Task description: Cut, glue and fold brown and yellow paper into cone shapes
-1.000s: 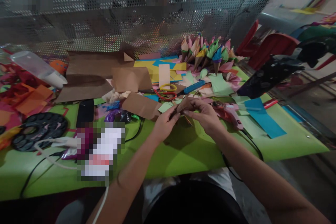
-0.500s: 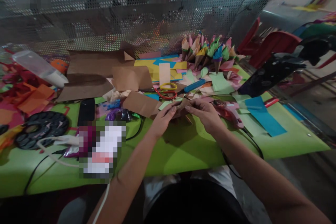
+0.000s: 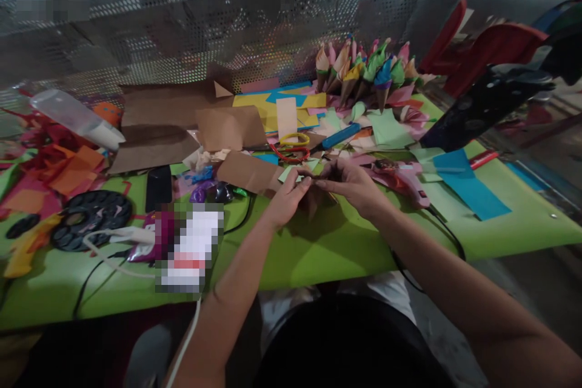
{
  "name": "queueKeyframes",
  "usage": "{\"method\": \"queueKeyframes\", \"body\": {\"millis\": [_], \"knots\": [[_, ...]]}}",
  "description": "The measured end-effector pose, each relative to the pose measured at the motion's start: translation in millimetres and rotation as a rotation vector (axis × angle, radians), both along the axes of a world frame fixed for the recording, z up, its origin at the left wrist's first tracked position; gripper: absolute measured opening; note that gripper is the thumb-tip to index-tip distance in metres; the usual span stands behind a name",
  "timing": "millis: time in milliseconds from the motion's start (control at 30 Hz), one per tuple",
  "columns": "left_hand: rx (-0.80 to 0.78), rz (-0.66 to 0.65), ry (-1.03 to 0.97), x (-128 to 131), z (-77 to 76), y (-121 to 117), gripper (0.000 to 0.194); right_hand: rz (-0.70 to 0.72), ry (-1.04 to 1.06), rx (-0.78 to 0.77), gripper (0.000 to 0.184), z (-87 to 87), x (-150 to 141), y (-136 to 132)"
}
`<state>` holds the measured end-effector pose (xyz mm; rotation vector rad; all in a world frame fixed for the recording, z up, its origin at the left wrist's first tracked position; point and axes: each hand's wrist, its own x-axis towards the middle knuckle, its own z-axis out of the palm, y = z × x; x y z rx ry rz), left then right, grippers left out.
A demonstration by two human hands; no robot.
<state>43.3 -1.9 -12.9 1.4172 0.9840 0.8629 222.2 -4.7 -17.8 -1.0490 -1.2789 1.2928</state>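
A bright green table [image 3: 309, 267] is carrying quite a jumble. A pink glue gun [image 3: 407, 182] is lying near its right end; just right of that gun, pale green paper [image 3: 439, 199] is spreading out, with a blue strip [image 3: 475, 188] overlapping it and a red marker [image 3: 482, 160] resting beyond. Behind the gun, paper cones [image 3: 364, 79] are clustering — coloured swirls upward. Well to its left, a black ring-shaped tray [image 3: 93, 221], a purple packet [image 3: 152, 242] and a dark slab [image 3: 158, 189] are sitting — brown sheets [image 3: 157, 127] are covering the area farther back.
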Motion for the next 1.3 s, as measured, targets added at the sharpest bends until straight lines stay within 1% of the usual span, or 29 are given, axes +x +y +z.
{"method": "queueKeyframes", "body": {"millis": [67,100,167,300,433,567,633,733,800,900,967,1000,1067,1100,1200,1267,1300], "knots": [[0.049,-0.027,0.011,-2,1.2,0,0.027,-0.023,0.006,0.019,0.043,0.1,1,1],[0.046,-0.047,-0.009,-2,1.3,1,0.027,-0.03,0.001,0.024,0.043,0.3,1,1],[-0.008,-0.08,-0.052,-3,1.2,1,0.029,-0.033,-0.007,0.025,0.042,0.8,1,2],[-0.103,-0.104,-0.095,-5,1.8,1,0.036,-0.042,0.022,0.037,0.037,2.3,1,2],[-0.11,-0.138,-0.074,-6,5.1,0,0.037,-0.05,0.014,0.072,0.032,4.2,0,2],[-0.123,-0.174,-0.083,-4,9.7,-2,0.039,-0.083,-0.043,0.152,0.026,5.9,-1,1],[-0.134,-0.132,-0.103,-4,11.2,-2,0.04,-0.146,-0.059,0.2,0.024,7.1,-1,0],[-0.106,-0.017,-0.138,-6,10.8,0,0.04,-0.245,-0.072,0.248,0.023,12.2,1,-4],[-0.087,0.046,-0.156,-8,9.5,1,0.04,-0.268,-0.078,0.263,0.022,19.9,3,-8],[-0.083,0.097,-0.157,-11,8.0,3,0.039,-0.254,-0.119,0.279,0.023,37.8,12,-17],[-0.076,0.121,-0.15,-12,8.0,3,0.038,-0.24,-0.219,0.297,0.026,50.3,25,-25],[-0.071,0.132,-0.148,-12,8.2,4,0.038,-0.233,-0.301,0.31,0.027,55.2,33,-29],[-0.061,0.159,-0.153,-12,8.4,4,0.036,-0.258,-0.503,0.351,0.028,60.2,54,-37],[-0.056,0.179,-0.157,-12,8.4,4,0.036,-0.277,-0.611,0.36,0.029,60.0,66,-41],[-0.046,0.248,-0.173,-11,7.6,6,0.034,-0.326,-0.965,0.29,0.03,48.9,102,-52],[-0.042,0.273,-0.192,-11,6.7,7,0.031,-0.383,-1.17,0.193,0.034,36.7,121,-58],[-0.039,0.281,-0.204,-10,6.3,7,0.03,-0.387,-1.238,0.126,0.036,30.5,127,-61]]}}
